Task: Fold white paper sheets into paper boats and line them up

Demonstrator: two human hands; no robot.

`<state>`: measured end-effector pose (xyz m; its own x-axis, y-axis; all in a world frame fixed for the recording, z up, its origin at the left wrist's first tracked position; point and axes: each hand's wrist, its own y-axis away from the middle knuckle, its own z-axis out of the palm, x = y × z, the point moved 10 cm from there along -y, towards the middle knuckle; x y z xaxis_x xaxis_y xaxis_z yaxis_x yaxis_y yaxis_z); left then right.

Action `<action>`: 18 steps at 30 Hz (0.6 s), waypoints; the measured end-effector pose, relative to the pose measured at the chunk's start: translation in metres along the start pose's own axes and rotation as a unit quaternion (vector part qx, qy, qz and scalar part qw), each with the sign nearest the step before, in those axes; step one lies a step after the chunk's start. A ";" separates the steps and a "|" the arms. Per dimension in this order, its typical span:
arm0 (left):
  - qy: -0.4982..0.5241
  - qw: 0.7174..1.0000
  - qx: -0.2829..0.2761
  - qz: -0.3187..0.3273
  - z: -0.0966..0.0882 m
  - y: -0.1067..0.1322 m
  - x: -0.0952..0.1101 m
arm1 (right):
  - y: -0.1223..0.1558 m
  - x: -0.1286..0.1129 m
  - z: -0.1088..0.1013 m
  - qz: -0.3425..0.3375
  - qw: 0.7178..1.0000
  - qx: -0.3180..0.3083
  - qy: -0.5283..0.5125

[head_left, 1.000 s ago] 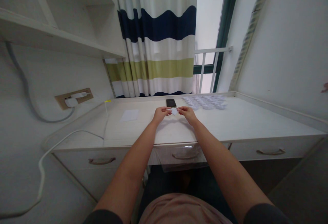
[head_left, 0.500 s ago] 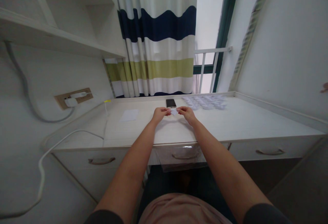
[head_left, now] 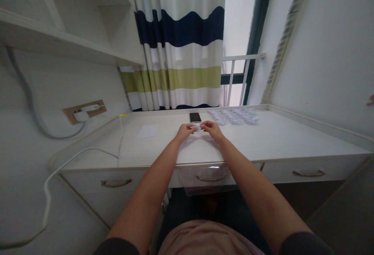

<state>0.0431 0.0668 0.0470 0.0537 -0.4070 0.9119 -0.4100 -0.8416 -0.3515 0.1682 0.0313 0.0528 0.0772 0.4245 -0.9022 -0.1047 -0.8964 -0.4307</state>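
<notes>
Between my fingertips, above the middle of the white desk [head_left: 163, 150], is a small folded piece of white paper [head_left: 199, 128]. My left hand [head_left: 184, 131] pinches its left side, and my right hand [head_left: 212, 129] pinches the right side. Fingers cover much of the paper, so its exact shape is hard to make out. Just beyond my hands lies a dark phone [head_left: 195, 117]. Several folded white paper pieces [head_left: 233, 116] sit in rows at the back, right of the phone. A flat stack or sheet of white paper [head_left: 147, 131] rests to the left.
A white cable [head_left: 87, 149] runs over the desk's left end, below a wall socket [head_left: 84, 111]. Clear plastic [head_left: 204, 181] hangs over the middle drawer front. A shelf [head_left: 73, 44] juts out at upper left. Part of a person's hand [head_left: 370, 100] shows at the right edge.
My fingers have drawn slightly closer together around the paper. A pointed part that hung down between them before now looks flatter and smaller.
</notes>
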 end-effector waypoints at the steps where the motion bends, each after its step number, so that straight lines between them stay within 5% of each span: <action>1: -0.007 1.000 0.001 0.007 0.000 0.000 0.001 | 0.000 0.000 0.000 0.004 1.000 -0.002 -0.001; 18: 0.056 0.997 -0.046 -0.035 0.014 0.004 -0.007 | 0.004 0.006 0.000 0.044 0.999 0.004 -0.024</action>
<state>0.0540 0.0611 0.0366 -0.0146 -0.3021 0.9532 -0.4911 -0.8282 -0.2700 0.1683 0.0304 0.0462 0.0197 0.3494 -0.9368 -0.1160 -0.9298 -0.3492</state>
